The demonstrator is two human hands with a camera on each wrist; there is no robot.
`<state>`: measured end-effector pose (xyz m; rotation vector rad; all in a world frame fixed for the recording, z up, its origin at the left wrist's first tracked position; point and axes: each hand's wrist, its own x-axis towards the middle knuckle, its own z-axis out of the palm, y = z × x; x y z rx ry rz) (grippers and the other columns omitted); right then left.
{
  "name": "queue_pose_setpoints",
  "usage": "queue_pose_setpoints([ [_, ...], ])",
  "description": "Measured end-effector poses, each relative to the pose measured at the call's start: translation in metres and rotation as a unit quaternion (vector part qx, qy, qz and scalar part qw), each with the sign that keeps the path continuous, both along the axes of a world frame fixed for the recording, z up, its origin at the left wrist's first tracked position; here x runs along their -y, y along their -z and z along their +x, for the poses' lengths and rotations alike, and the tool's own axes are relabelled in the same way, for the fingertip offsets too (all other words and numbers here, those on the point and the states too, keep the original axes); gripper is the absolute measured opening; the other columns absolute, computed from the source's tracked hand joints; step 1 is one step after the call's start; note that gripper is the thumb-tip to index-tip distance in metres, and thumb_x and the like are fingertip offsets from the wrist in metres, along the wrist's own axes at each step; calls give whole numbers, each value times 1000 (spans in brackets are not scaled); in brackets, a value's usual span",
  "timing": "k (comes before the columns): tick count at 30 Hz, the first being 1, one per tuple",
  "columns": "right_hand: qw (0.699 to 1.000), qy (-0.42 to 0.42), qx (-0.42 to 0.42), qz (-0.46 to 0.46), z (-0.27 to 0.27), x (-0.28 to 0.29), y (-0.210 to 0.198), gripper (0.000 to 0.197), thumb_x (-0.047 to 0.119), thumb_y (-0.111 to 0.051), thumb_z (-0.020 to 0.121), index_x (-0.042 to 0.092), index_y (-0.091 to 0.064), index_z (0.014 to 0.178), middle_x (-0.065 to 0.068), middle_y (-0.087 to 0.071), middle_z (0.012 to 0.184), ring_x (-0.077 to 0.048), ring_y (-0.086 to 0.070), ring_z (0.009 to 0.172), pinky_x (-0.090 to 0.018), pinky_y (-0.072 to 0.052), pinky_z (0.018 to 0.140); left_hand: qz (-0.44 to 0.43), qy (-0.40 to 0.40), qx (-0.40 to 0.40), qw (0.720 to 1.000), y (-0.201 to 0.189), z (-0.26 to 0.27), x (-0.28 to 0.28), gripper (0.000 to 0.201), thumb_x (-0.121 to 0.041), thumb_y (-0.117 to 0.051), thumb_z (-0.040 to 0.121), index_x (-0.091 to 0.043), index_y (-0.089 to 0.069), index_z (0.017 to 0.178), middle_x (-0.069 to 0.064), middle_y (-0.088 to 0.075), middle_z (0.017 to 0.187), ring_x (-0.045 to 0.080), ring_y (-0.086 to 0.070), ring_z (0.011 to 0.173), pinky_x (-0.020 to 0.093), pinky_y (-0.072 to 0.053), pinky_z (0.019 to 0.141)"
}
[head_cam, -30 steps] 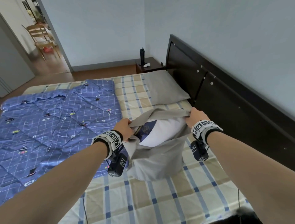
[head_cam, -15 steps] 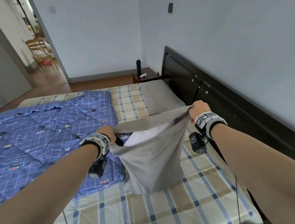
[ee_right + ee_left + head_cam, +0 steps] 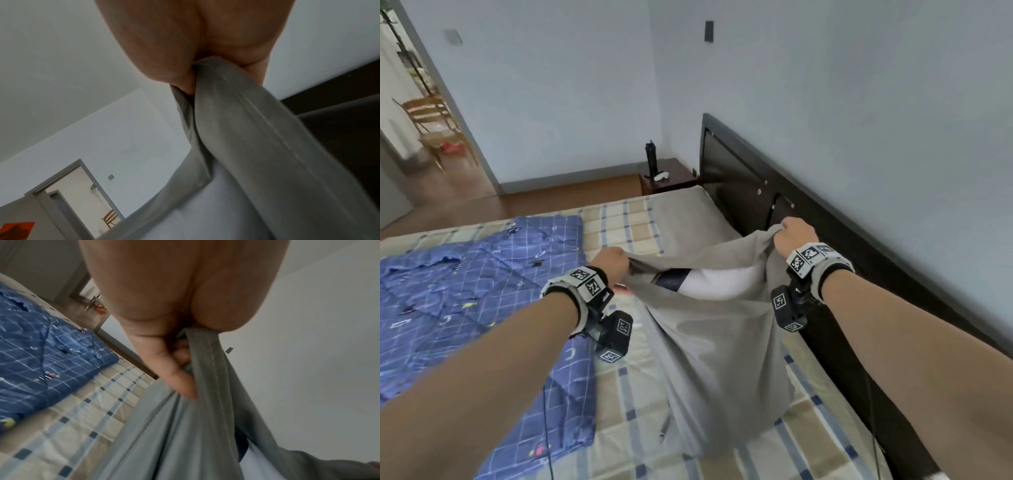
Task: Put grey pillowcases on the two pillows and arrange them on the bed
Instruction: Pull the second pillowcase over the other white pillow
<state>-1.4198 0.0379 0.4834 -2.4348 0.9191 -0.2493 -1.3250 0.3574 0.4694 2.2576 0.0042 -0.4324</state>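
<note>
A grey pillowcase [image 3: 715, 370] hangs upright over the bed, held by its open end. Inside its mouth shows a white pillow [image 3: 722, 282] with a dark blue label. My left hand [image 3: 611, 262] grips the left corner of the opening, and the left wrist view shows the fingers [image 3: 180, 384] curled into the grey pillowcase [image 3: 174, 443]. My right hand [image 3: 796, 234] grips the right corner, held higher, with the grey pillowcase [image 3: 246, 129] bunched in the fist. A second pillow in a grey case [image 3: 685, 214] lies flat at the head of the bed.
The bed carries a beige and blue checked sheet [image 3: 626, 411] and a blue patterned quilt [image 3: 465, 291] on the left. A dark headboard [image 3: 808, 212] runs along the right. A nightstand [image 3: 667, 178] with a black bottle stands at the far corner. A doorway is at far left.
Both hands have lifted the open end of the pillowcase upward, the right hand higher. The pillow has sunk deeper into the case, which now hangs longer above the sheet.
</note>
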Motion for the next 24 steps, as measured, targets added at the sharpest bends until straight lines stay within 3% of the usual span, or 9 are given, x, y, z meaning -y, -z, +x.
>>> queue_pose_setpoints([
  [2, 1000, -17, -2, 17, 18, 35, 4, 15, 7, -42, 92, 8, -57, 92, -21, -62, 115, -36, -59, 107, -30, -40, 77, -96, -53, -16, 994, 0, 16, 41, 31, -2, -37, 97, -21, -47, 76, 17, -54, 100, 31, -60, 71, 42, -60, 52],
  [4, 999, -32, -3, 26, 37, 72, 7, 14, 6, -41, 92, 8, -55, 91, -21, -61, 117, -36, -58, 109, -29, -40, 79, -132, -68, -32, 988, -5, 35, 74, 33, 2, -31, 97, -17, -48, 76, 15, -48, 94, 32, -56, 67, 38, -56, 40],
  [6, 998, -51, -8, 25, 56, 103, 5, 17, 6, -40, 93, 6, -55, 88, -20, -60, 117, -36, -56, 111, -32, -41, 84, -142, -72, -4, 987, -12, 51, 100, 29, 4, -31, 95, -12, -53, 85, 17, -51, 95, 31, -57, 68, 39, -58, 44],
  [9, 997, -69, 15, 12, 82, 137, -11, 23, 3, -40, 93, 10, -44, 72, -21, -59, 114, -36, -55, 114, -32, -40, 86, -119, -81, 93, 985, -35, 76, 135, 30, 4, -33, 91, -14, -57, 91, 16, -57, 91, 31, -58, 73, 48, -58, 66],
  [14, 993, -89, 72, -5, 112, 171, -47, 19, 3, -39, 92, 7, -54, 83, -25, -60, 119, -39, -56, 111, -36, -41, 88, -138, -102, 195, 966, -82, 109, 154, 34, 4, -39, 88, -18, -65, 90, 12, -63, 93, 25, -59, 75, 22, -49, 42],
  [17, 991, -73, 112, -7, 114, 182, -63, 20, 2, -38, 92, 11, -43, 74, -27, -59, 115, -41, -56, 107, -37, -40, 82, -168, -116, 209, 956, -99, 114, 150, 33, -1, -43, 88, -26, -64, 83, 13, -63, 93, 29, -61, 80, 30, -54, 55],
  [20, 990, -52, 129, 19, 103, 187, -65, 14, 2, -40, 89, 7, -47, 79, -23, -58, 101, -38, -56, 97, -33, -40, 74, -151, -120, 230, 954, -101, 103, 141, 26, -4, -46, 89, -23, -65, 94, 13, -64, 93, 32, -64, 81, 45, -59, 72],
  [22, 992, -36, 110, 44, 88, 186, -54, 14, 6, -40, 86, 4, -54, 88, -17, -57, 95, -37, -57, 89, -40, -51, 80, -140, -108, 224, 958, -87, 88, 133, 20, -6, -53, 89, -20, -65, 95, 13, -65, 91, 32, -64, 77, 44, -60, 70],
  [24, 996, -14, 77, 47, 69, 185, -32, 21, 9, -41, 84, 3, -59, 94, -19, -63, 101, -40, -63, 88, -47, -56, 82, -106, -82, 203, 970, -59, 68, 120, 12, -8, -59, 89, -18, -64, 90, 13, -62, 82, 25, -57, 62, 30, -57, 53],
])
